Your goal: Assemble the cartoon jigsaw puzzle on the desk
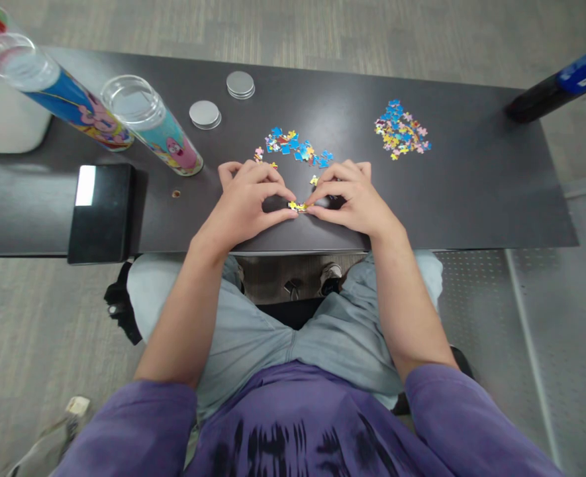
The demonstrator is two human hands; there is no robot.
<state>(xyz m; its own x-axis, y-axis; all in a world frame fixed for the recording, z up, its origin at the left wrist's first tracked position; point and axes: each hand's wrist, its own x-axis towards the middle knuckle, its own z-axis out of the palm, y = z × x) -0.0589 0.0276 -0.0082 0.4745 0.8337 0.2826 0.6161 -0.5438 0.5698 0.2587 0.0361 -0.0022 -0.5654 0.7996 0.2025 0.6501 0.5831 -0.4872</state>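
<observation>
Between my two hands, close to the desk's near edge, are small yellow jigsaw puzzle pieces (297, 207). My left hand (250, 195) pinches their left end between thumb and forefinger. From the other side my right hand (345, 195) pinches the right end, its thumb and fingertips together. My fingers partly cover the pieces, so I cannot tell how many there are. A loose yellow piece (314, 180) lies just beyond my right fingertips. Farther off, a scattered band of blue and multicoloured puzzle pieces (300, 147) stretches across the dark desk (471, 179).
A denser pile of puzzle pieces (402, 130) lies to the right. On the left stand two clear-topped printed tubes, a pink one (173, 142) and a blue one (84, 106). Silver lids (205, 114) sit nearby. A black tablet (101, 213) overhangs the near edge. A dark bottle (545, 99) stands far right.
</observation>
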